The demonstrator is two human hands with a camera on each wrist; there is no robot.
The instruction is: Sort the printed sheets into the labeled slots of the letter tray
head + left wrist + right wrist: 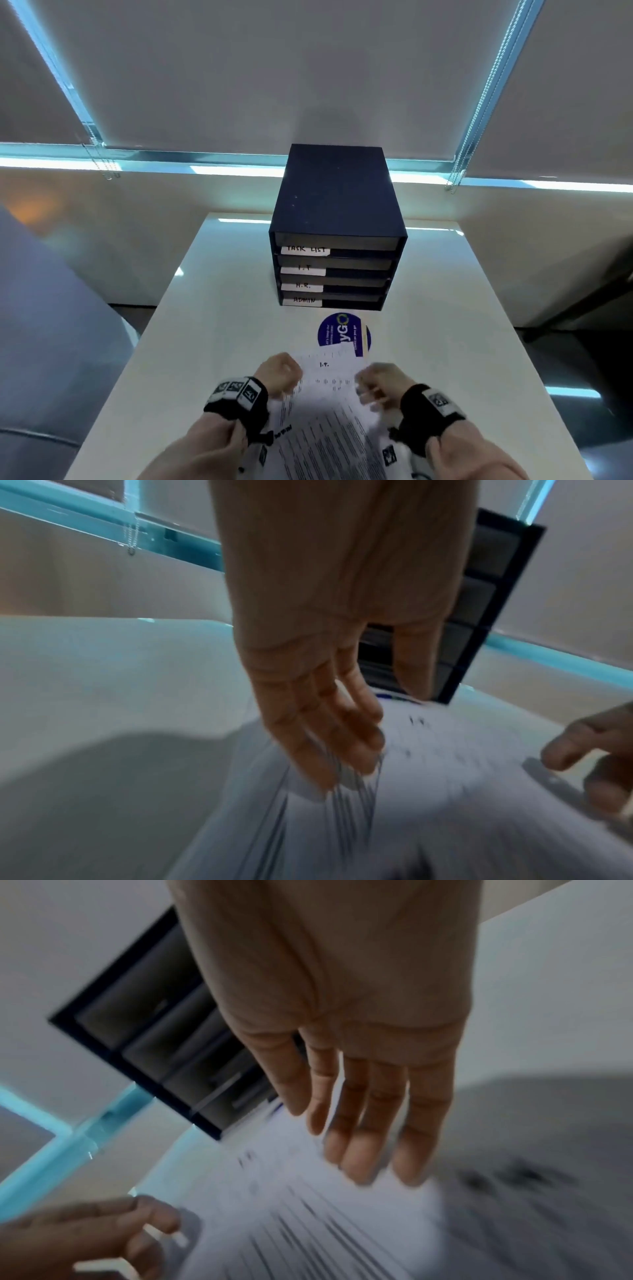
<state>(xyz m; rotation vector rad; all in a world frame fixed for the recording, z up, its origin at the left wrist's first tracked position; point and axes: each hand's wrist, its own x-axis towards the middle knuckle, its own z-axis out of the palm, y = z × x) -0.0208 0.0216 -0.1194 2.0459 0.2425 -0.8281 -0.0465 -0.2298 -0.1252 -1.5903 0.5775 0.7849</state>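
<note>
A dark blue letter tray [337, 205] stands at the far middle of the white table [205, 308]. Its four slots carry the labels TASK LIST, I.T, H.R. and ADMIN from top to bottom. A loose pile of printed sheets [329, 404] lies at the near edge, the top one headed "I.T.". My left hand [279, 371] hangs at the pile's left edge, its straight fingers [342, 750] reaching down to the paper [445, 791]. At the right edge my right hand [380, 382] has extended fingers [369, 1137] over the sheet [308, 1218]. Both wrist views are blurred.
A round blue sticker [342, 334] lies on the table between the tray and the sheets. A grey upholstered seat [51, 325] stands left of the table. Roller blinds with bead chains [455, 171] hang behind, and dark floor shows to the right.
</note>
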